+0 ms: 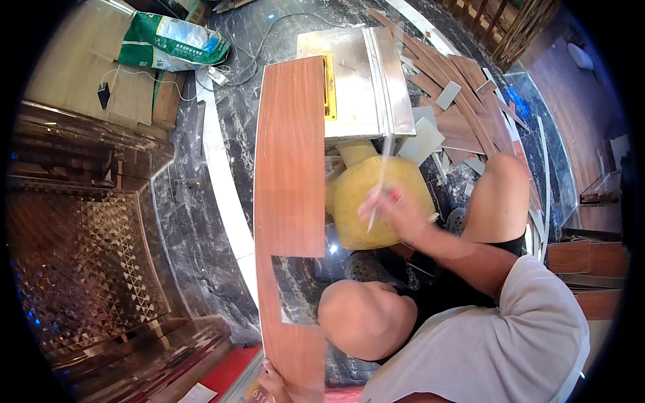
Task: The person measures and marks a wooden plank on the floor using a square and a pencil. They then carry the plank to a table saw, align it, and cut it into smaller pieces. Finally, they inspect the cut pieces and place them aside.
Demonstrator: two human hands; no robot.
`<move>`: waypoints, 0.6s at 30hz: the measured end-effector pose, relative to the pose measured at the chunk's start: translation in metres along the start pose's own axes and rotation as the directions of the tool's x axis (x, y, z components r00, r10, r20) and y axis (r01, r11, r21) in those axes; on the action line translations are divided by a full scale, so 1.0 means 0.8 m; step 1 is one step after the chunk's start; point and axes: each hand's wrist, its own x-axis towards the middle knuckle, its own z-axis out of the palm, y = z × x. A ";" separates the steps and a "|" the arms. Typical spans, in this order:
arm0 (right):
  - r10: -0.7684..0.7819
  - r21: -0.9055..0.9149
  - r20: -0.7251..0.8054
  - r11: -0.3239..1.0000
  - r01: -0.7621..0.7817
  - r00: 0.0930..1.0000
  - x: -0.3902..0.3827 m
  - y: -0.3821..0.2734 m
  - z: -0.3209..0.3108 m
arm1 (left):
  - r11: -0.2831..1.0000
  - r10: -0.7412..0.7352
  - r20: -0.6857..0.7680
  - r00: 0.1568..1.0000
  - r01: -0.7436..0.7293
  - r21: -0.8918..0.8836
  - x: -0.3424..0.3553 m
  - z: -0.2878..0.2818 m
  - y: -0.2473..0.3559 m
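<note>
The left hand [271,384] is at the bottom of the frame, left of the middle. Its fingers curl round the left edge of a long brown board [290,154] and grip it. Part of this hand is cut off by the frame. The right hand [396,213] is near the middle of the frame, and it is blurry. It seems to hold a thin pale stick [384,161], with its fingers bent round it. The stick points up toward the top of the frame. A small red spot shows by the fingers, but it is too blurry to name.

The brown board runs from the upper middle of the frame down to the bottom edge. It has a square bite cut out of its right side, low down, and a dark floor [295,295] shows through. A bent knee [366,319] is just beside this cut. The top end of the board covers some of the left side of a shiny metal worktop [353,80]. A yellow frame [329,87] with a dark slot sits there, right beside the board.

Behind the right hand is a big, rounded yellow thing [349,215]. In the upper right, a messy pile of brown and grey scraps [463,107] lies on the floor. In the upper left there is a green and white bag [175,43], with a white plug block [217,76] near its lower right corner.
</note>
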 end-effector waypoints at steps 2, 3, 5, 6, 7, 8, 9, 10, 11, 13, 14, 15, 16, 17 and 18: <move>-0.163 -0.186 -0.184 0.974 0.129 0.969 0.033 -0.034 -0.062 | 0.999 -0.034 0.023 0.999 0.033 0.028 0.009 -0.010 0.046; -0.193 -0.385 -0.290 0.920 0.071 0.937 0.048 -0.056 -0.097 | 0.998 -0.050 0.036 0.998 0.049 0.039 0.013 -0.014 0.053; -0.564 -0.839 -0.449 0.532 -0.111 0.693 0.063 -0.089 -0.130 | 0.999 -0.028 -0.022 0.999 0.029 0.017 0.022 -0.020 0.031; -0.613 -0.852 -0.420 0.521 -0.058 0.669 0.064 -0.093 -0.145 | 1.000 -0.021 -0.022 1.000 0.021 -0.007 0.033 -0.019 0.019; -0.660 -0.862 -0.390 0.507 -0.002 0.642 0.065 -0.095 -0.156 | 0.999 -0.016 -0.026 1.000 0.015 -0.031 0.035 -0.017 0.007; -0.615 -0.829 -0.375 0.557 0.046 0.694 0.063 -0.087 -0.160 | 0.996 -0.080 0.020 0.997 0.080 -0.027 0.044 -0.015 0.054; -0.560 -0.776 -0.348 0.622 0.104 0.752 0.069 -0.076 -0.154 | 0.996 -0.086 0.023 0.996 0.086 -0.011 0.042 -0.020 0.051; -0.408 -0.648 -0.301 0.751 0.129 0.862 0.078 -0.039 -0.135 | 0.997 -0.076 0.036 0.996 0.076 0.001 0.052 -0.022 0.047; -0.235 -0.566 -0.223 0.822 0.071 0.946 0.090 0.000 -0.111 | 0.998 -0.064 0.039 0.997 0.064 0.015 0.062 -0.026 0.047; 0.062 -0.334 -0.068 0.939 -0.081 0.996 0.098 0.023 -0.026 | 0.997 -0.074 0.022 0.997 0.073 0.039 0.064 -0.042 0.071; 0.113 -0.265 -0.021 0.958 -0.114 0.993 0.104 0.033 0.009 | 0.996 -0.086 0.036 0.996 0.086 0.028 0.066 -0.037 0.076; 0.158 -0.175 0.035 0.973 -0.150 0.987 0.112 0.047 0.036 | 0.997 -0.070 0.031 0.997 0.070 0.011 0.067 -0.037 0.078; 0.256 -0.086 0.039 0.964 -0.252 0.966 0.114 0.034 0.068 | 0.998 -0.066 0.018 0.998 0.066 0.004 0.063 -0.044 0.077; 0.351 -0.001 0.047 0.936 -0.351 0.935 0.114 0.020 0.093 | 0.998 -0.059 0.009 0.998 0.060 -0.006 0.061 -0.048 0.076; 0.391 0.052 0.088 0.917 -0.396 0.916 0.124 0.015 0.106 | 0.998 -0.065 0.015 0.998 0.065 0.008 0.060 -0.051 0.081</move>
